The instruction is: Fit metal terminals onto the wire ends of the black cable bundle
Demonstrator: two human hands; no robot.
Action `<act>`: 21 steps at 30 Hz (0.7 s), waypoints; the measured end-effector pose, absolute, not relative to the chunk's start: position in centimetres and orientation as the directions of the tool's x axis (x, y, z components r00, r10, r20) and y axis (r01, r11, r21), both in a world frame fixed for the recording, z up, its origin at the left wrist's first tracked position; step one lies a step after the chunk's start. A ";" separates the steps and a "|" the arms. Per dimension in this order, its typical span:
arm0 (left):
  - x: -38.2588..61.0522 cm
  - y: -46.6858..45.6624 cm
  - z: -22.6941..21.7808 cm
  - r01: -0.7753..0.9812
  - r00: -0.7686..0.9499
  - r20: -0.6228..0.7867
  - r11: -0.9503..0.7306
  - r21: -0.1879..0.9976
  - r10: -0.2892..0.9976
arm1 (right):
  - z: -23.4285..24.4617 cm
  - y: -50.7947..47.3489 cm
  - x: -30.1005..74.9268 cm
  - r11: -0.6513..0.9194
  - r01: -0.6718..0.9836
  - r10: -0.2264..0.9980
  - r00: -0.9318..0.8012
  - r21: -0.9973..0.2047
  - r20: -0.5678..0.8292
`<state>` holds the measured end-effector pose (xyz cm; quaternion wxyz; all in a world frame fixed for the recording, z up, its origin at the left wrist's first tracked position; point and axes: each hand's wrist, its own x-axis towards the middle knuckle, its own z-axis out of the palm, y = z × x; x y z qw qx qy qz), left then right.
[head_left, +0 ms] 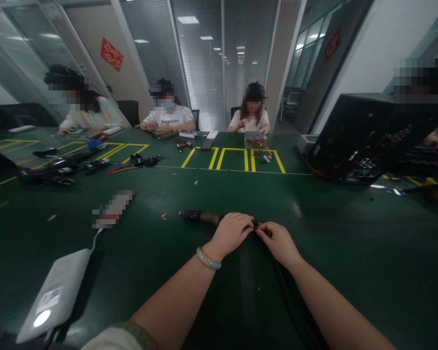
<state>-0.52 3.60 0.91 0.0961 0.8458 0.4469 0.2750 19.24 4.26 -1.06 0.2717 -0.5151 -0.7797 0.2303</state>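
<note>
A long dark object (pixel 209 218) lies across the green table in front of me. It has a narrow tip at its left end, a black collar and a brownish stretch; its exact kind is unclear. Over its right part rests my left hand (pixel 234 227), fingers closed and pointing right. My right hand (pixel 279 241) faces it, thumb and fingertips pinched together at the object's dark right end. The fingertips of both hands nearly meet, and they hide what is between them. From under my right hand a dark cable (pixel 290 296) runs toward the table's near edge.
At left, a white power bank (pixel 54 291) is wired to a blurred-out device (pixel 115 209). Dark cable bundles (pixel 58 165) lie farther back. A black computer case (pixel 350 138) stands at right. Several people sit across the table (pixel 149 282), near yellow tape markings (pixel 233 149).
</note>
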 end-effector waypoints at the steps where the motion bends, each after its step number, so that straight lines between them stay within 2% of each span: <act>1: -0.5 3.6 0.9 0.703 0.451 0.379 -0.583 0.407 0.808 | -1.1 4.3 19.2 0.360 0.681 0.929 -0.321 -0.638 0.181; 21: -0.4 3.6 0.6 0.710 0.451 0.411 -0.598 0.372 0.792 | -0.4 3.8 19.1 0.345 0.682 0.937 -0.296 -0.646 0.188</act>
